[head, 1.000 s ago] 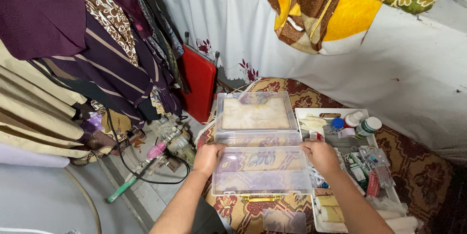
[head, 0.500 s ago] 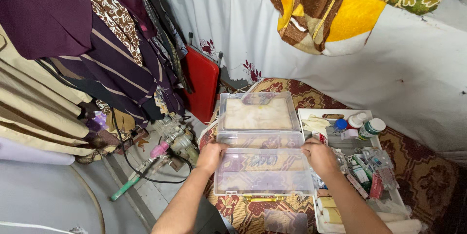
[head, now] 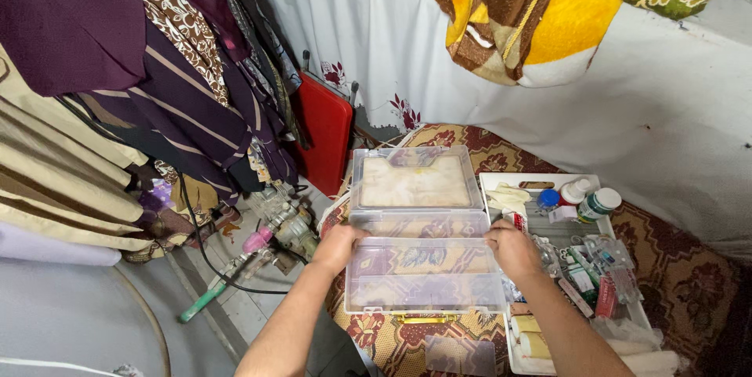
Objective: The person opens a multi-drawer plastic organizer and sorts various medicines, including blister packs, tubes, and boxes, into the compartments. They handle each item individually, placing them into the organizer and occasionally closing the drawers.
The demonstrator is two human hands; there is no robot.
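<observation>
Hanging clothes (head: pixel 117 71) in purple, brown and cream crowd the left of the room, and a white curtain (head: pixel 376 32) with small red flowers covers the wall behind; a folded blanket (head: pixel 533 16) in yellow and brown sits high on the right. A red case (head: pixel 325 142) leans upright against the curtain.

On the patterned rug (head: pixel 674 267) lies a clear plastic box (head: pixel 423 275), open and empty — its long axis runs left to right across the person's front, its lid (head: pixel 413 179) thrown back and pointing away toward the curtain, its gold latch (head: pixel 421 319) on the near edge facing the person. The box sits squarely between the two hands. The left hand (head: pixel 338 245) grips the left end of the box near the hinge, fingers curled over the rim; the right hand (head: pixel 513 248) clasps the right end the same way (both closed on the box's walls, thumbs toward the inside).

Just beside the box on the right, touching it or nearly so, a white tray (head: pixel 501 181) holds small medical supplies — a white bottle with a green band (head: pixel 597 204), a blue-capped jar (head: pixel 547 199), packets and rolls of bandage (head: pixel 529 342).
</observation>
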